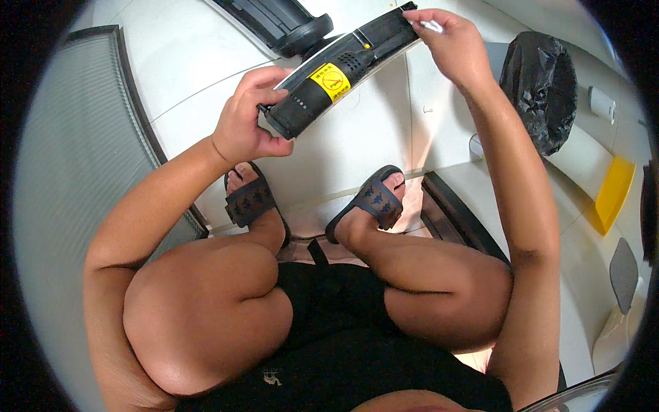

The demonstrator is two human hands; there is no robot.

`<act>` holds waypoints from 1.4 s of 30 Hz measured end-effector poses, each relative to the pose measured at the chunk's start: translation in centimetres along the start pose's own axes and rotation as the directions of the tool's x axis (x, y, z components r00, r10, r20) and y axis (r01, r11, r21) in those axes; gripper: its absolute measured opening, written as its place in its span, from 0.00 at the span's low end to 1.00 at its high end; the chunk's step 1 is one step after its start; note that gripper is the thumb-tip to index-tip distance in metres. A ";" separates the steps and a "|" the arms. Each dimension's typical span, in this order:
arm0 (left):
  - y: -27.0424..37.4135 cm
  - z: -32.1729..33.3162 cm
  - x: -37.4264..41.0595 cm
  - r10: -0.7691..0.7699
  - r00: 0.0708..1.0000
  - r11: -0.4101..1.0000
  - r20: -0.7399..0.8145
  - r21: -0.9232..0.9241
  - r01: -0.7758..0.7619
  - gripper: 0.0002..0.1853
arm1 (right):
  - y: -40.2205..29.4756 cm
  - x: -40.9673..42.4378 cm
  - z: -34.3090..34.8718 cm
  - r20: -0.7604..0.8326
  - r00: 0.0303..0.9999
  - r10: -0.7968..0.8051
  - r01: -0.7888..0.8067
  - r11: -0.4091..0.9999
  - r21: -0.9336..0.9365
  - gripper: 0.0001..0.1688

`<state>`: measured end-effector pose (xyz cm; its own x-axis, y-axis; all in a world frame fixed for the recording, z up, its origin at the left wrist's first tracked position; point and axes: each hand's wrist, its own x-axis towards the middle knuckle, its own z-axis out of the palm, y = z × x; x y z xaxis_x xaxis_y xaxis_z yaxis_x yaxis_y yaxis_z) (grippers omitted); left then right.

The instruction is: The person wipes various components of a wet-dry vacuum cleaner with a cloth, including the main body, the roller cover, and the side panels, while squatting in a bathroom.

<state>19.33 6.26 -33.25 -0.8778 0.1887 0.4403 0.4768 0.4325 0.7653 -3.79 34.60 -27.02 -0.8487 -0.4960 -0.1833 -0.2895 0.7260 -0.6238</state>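
Note:
A long black appliance part (329, 77) with a yellow warning sticker slants across the upper middle, off the floor. My left hand (255, 116) grips its lower left end, thumb and fingers on either side. At its upper right end, my right hand (445, 44) pinches a small white item (431, 26), maybe a tissue or swab, against or close to the edge. Behind the part, a black appliance head or base (275, 26) lies on the white tiled floor at the top.
A bin with a black plastic liner (538, 92) stands at the right. Past it are a yellow plastic piece (615, 193), a white cylinder (601, 104) and a grey pad (623, 275). A ribbed glass panel (87, 139) with a dark frame borders the left.

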 end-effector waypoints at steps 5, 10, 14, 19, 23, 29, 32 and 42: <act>0.5 0.1 0.9 -0.033 0.999 0.999 0.006 0.009 0.033 0.36 | 1.4 0.6 0.5 -0.167 0.981 0.102 -0.085 0.991 0.104 0.18; 1.7 0.6 2.7 -0.191 0.982 0.980 -0.006 -0.055 0.190 0.33 | 1.9 -2.0 1.2 -0.331 0.916 0.228 -0.109 0.934 0.341 0.19; 2.0 1.3 4.9 -0.176 0.984 0.984 -0.040 -0.015 0.175 0.31 | -0.1 -6.6 3.0 -0.354 0.923 0.153 0.028 0.888 0.458 0.18; 2.6 1.9 6.6 -0.242 0.970 0.970 0.005 -0.007 0.242 0.30 | -3.1 -7.8 5.3 -0.243 0.876 0.416 -0.169 0.737 0.654 0.16; 2.7 1.9 7.1 -0.269 0.963 0.963 0.032 -0.013 0.269 0.30 | -5.1 -8.0 5.6 -0.151 0.861 0.486 -0.239 0.647 0.724 0.16; 3.0 1.9 7.3 -0.282 0.958 0.958 0.057 -0.036 0.284 0.30 | -8.2 -10.5 5.5 -0.040 0.856 0.516 -0.331 0.604 0.726 0.14; 3.1 1.7 7.2 -0.290 0.955 0.955 0.061 -0.038 0.293 0.30 | -9.3 -12.1 5.9 -0.092 0.909 0.406 -0.250 0.708 0.661 0.15; 3.3 1.3 7.6 -0.303 0.947 0.947 0.106 -0.077 0.311 0.30 | -4.3 -9.3 5.6 -0.078 0.844 0.530 -0.340 0.642 0.687 0.12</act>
<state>14.17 10.21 -28.02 -0.9806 0.1415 0.1354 0.1818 0.4007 0.8980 7.82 33.40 -26.87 -0.9045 0.0031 -0.4264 0.4066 0.3074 -0.8603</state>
